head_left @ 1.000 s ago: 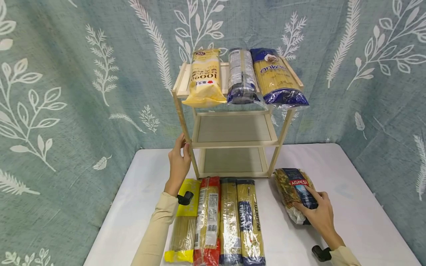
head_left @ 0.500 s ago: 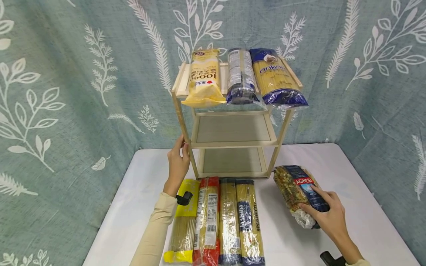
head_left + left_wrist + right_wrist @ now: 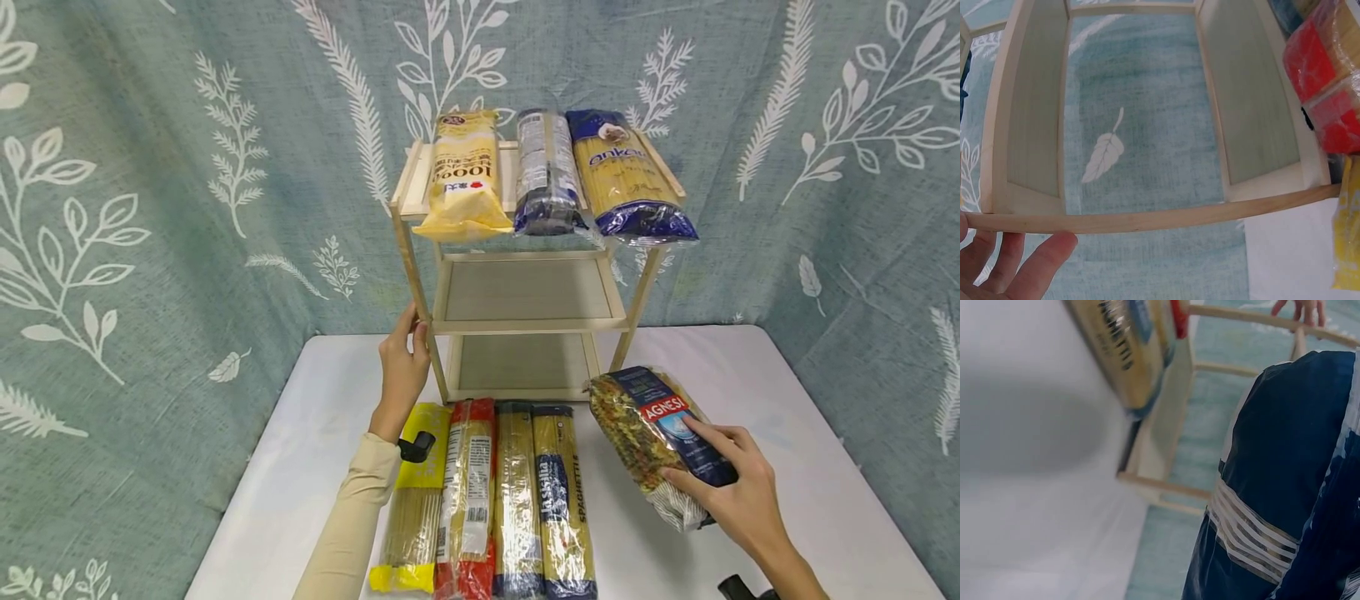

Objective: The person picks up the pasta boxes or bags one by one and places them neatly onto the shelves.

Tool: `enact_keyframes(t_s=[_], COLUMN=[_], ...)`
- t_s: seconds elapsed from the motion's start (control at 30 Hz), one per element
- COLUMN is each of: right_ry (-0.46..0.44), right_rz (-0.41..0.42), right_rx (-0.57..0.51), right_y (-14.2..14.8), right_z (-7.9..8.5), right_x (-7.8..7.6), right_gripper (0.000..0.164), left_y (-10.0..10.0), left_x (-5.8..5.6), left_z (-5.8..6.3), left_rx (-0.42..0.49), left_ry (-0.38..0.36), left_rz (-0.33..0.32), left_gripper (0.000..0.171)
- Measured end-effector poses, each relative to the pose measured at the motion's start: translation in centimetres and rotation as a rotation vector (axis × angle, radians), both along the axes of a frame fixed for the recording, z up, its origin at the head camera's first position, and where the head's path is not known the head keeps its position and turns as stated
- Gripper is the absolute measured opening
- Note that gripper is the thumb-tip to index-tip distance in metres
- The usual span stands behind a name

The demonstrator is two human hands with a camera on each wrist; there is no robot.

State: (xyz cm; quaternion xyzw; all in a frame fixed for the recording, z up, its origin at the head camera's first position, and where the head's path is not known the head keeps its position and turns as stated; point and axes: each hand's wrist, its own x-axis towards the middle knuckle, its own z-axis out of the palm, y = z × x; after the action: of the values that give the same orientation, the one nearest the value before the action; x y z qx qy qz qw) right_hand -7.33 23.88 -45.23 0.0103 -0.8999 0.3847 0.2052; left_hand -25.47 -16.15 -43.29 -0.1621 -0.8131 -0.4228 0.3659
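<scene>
My right hand point(image 3: 738, 483) grips a bag of tricolour pasta point(image 3: 637, 433) labelled AGNESI, thumb on one side and fingers across the label. The bag hangs tilted over the right part of the table, its far end close to the rack's right front foot. In the right wrist view the dark blue back of the pasta bag point(image 3: 1291, 437) fills the right side. My left hand point(image 3: 405, 367) holds the left front post of a wooden rack point(image 3: 532, 326). In the left wrist view, the fingers point(image 3: 1041, 265) of that hand lie against the post.
On the top shelf lie a yellow pasta bag point(image 3: 465, 179), a dark clear-sided packet point(image 3: 546, 175) and a blue-ended spaghetti bag point(image 3: 626, 171). Several long spaghetti packs, one of them red-ended point(image 3: 467, 500), lie side by side before the rack on the white table point(image 3: 300, 467).
The pasta bag has come up off the table in my right hand, then shifted left toward the rack and turned slightly. My left hand stays at the post.
</scene>
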Motion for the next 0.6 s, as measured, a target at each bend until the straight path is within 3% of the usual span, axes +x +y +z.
enact_keyframes(t_s=[0.3, 0.6], right_ry=[0.054, 0.098], right_rz=[0.049, 0.087], right_rx=[-0.012, -0.053], right_y=[-1.6, -3.1], right_z=[2.1, 4.0], right_x=[0.2, -0.7], right_gripper=[0.070, 0.071], left_y=[0.0, 0.0], left_x=[0.0, 0.0], left_z=[0.1, 0.0], left_rx=[0.012, 0.012], left_ry=[-0.013, -0.017], left_rz=[-0.003, 0.000], left_gripper=[0.036, 0.037])
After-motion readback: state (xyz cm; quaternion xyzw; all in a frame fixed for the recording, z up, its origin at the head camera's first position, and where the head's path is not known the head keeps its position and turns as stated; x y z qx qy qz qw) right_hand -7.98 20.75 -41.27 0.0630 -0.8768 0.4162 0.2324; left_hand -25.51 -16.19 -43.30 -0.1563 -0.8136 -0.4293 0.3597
